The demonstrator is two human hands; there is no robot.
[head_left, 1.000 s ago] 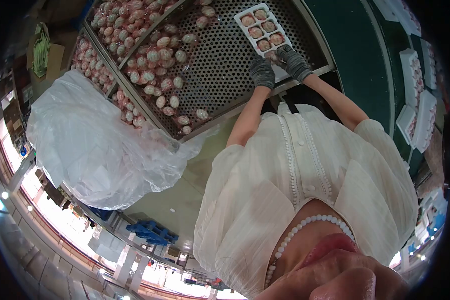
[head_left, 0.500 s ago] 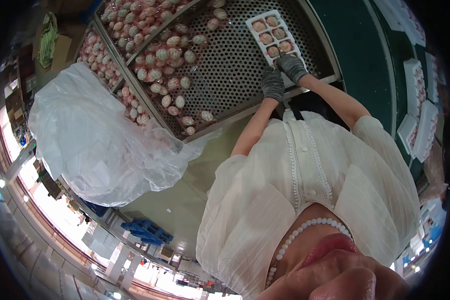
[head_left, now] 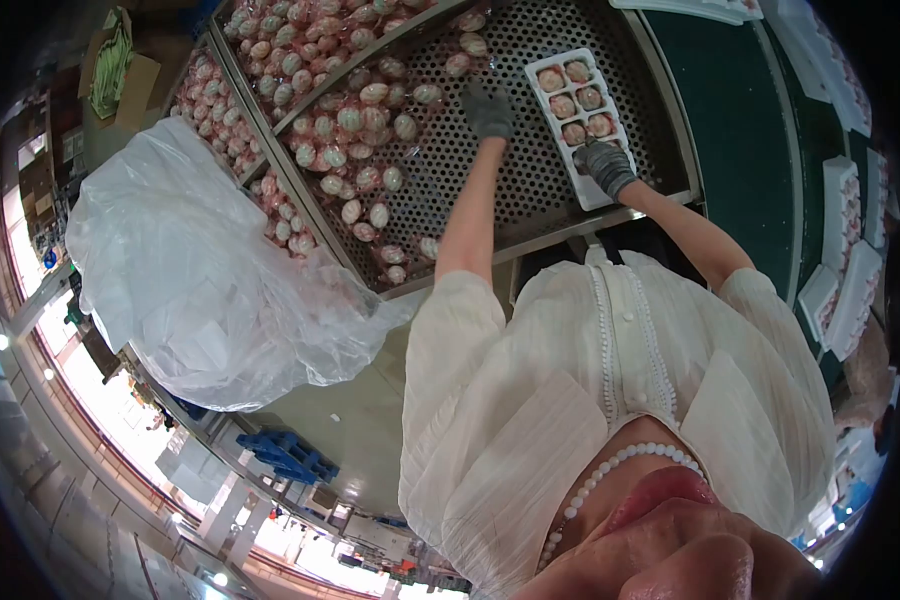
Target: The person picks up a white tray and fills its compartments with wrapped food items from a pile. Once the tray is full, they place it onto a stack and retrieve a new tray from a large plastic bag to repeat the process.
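Observation:
My left hand (head_left: 488, 113), in a grey glove, reaches over the perforated metal tray (head_left: 530, 200), just right of loose, clear-wrapped round pieces (head_left: 373, 93). Its fingers look apart, slightly blurred, with nothing visible in them. My right hand (head_left: 605, 168), gloved the same way, is curled over the lower part of a white compartment tray (head_left: 592, 70). Its fingers are pressed together, and what they hold, if anything, is hidden. Several round pieces (head_left: 589, 98) sit in the white tray's upper compartments in two columns.
Metal dividers (head_left: 285, 175) separate further heaps of wrapped pieces (head_left: 300, 50) at left. A large clear plastic bag (head_left: 200, 280) bulges beside the metal frame. Right of it runs a green belt surface (head_left: 745, 130), with filled white trays (head_left: 842, 200) beyond. A cardboard box (head_left: 140, 90) stands upper left.
My left hand has left the white tray and moved left and up toward the loose pieces. My right hand stays at the tray. The whole view has shifted slightly.

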